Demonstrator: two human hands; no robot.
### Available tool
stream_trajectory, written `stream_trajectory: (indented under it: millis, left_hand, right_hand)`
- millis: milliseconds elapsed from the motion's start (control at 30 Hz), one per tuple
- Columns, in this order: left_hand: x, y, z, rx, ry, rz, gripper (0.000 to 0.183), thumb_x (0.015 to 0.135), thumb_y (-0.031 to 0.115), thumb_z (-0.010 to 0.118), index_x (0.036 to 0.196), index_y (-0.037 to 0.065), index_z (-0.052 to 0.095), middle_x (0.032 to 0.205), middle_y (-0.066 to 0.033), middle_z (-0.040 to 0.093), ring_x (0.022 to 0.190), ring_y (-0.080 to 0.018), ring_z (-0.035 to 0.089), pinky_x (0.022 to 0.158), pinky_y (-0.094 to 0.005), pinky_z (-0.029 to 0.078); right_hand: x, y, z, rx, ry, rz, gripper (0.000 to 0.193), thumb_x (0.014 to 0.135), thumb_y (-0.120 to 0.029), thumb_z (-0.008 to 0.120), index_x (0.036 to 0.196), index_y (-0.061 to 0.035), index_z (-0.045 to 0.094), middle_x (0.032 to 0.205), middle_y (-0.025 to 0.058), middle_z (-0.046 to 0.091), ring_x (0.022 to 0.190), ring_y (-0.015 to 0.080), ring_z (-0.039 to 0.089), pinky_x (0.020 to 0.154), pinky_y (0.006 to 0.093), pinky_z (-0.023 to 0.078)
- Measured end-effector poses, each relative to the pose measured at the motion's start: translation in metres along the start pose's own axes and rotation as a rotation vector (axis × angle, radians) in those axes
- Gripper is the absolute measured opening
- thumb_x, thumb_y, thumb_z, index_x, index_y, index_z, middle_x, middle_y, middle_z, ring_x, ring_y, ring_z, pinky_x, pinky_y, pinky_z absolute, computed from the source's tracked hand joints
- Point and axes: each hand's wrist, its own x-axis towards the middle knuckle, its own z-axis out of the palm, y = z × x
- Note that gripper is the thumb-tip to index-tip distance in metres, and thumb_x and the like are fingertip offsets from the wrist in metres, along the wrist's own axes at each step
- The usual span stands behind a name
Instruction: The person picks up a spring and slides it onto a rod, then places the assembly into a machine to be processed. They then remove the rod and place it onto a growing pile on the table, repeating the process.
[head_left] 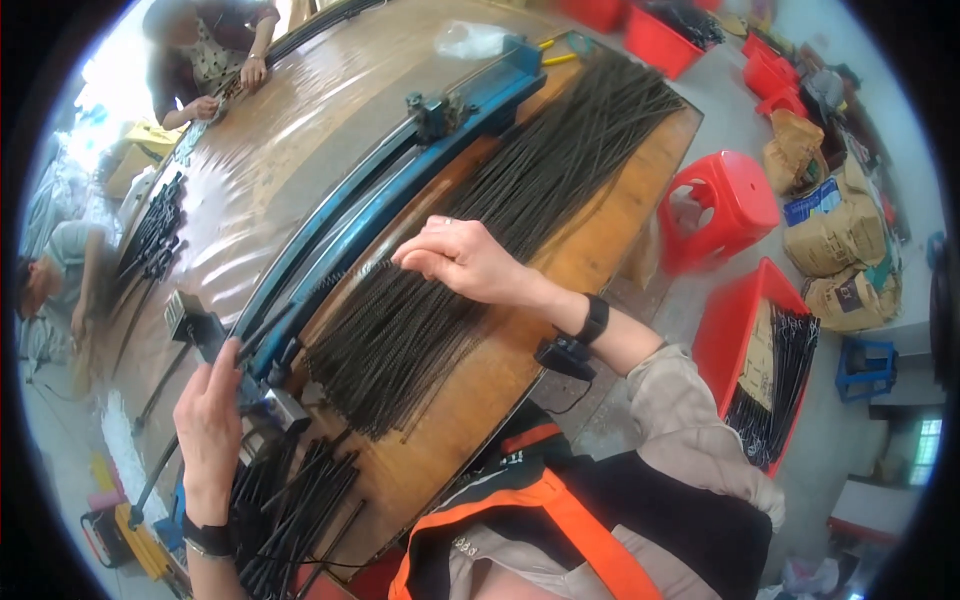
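Note:
My right hand is closed in a pinch above the wooden table, gripping the end of a thin dark coil spring. The spring stretches left from the fingers across a long blue metal rail fixture. At the near end of that fixture is my left hand, its fingers curled beside a dark metal block. What those fingers hold, if anything, is hidden. Below my right hand lies a thick pile of long dark springs. Several black rods lie to the right of my left wrist.
A clear plastic sheet covers the table's far part, where another person's hands work. A second person sits at the left edge. Black parts lie nearby. To the right stand a red stool and a red bin of black rods.

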Motion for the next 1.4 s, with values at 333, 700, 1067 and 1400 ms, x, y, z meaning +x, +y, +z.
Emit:
stream_trajectory:
  millis: [333,700,1067,1400]
  left_hand:
    - [-0.041,0.012,-0.02,0.145,0.018,-0.005,0.043,0.085,-0.001,0.061,0.124,0.014,0.063,0.07,-0.0107,0.048,0.064,-0.0264,0.053,0.061,-0.0397,0.045]
    - [-0.098,-0.032,-0.027,0.09,0.164,-0.147,0.033,0.089,0.002,0.06,0.121,0.008,0.063,0.08,-0.0127,0.059,0.071,-0.0273,0.06,0.065,-0.0389,0.048]
    - [-0.151,-0.069,-0.088,0.258,0.45,-0.362,0.021,0.096,0.008,0.059,0.114,-0.001,0.06,0.094,-0.0204,0.066,0.076,-0.0352,0.063,0.068,-0.0382,0.049]
    - [-0.237,-0.078,-0.077,0.29,0.312,-0.623,0.021,0.094,0.009,0.061,0.115,0.005,0.061,0.087,-0.0182,0.062,0.072,-0.0358,0.061,0.062,-0.0398,0.048]
  right_hand:
    - [0.012,-0.06,0.08,0.167,-0.026,-0.155,0.024,0.08,-0.017,0.077,0.103,-0.009,0.072,0.071,0.0041,0.062,0.064,0.0173,0.058,0.06,0.0311,0.047]
    - [0.03,-0.013,0.083,-0.364,0.062,-0.395,0.03,0.084,-0.007,0.071,0.114,-0.0102,0.068,0.074,0.0075,0.06,0.065,0.0213,0.057,0.056,0.0337,0.046]
    - [0.11,-0.069,0.211,0.22,-0.399,0.039,0.013,0.09,-0.012,0.067,0.101,-0.0063,0.071,0.086,0.0093,0.071,0.074,0.0115,0.066,0.068,0.0262,0.051]
    - [0.136,-0.082,0.278,0.143,-0.515,-0.354,0.017,0.089,-0.027,0.069,0.089,-0.0109,0.075,0.075,0.005,0.068,0.075,0.0206,0.062,0.079,0.0346,0.044]
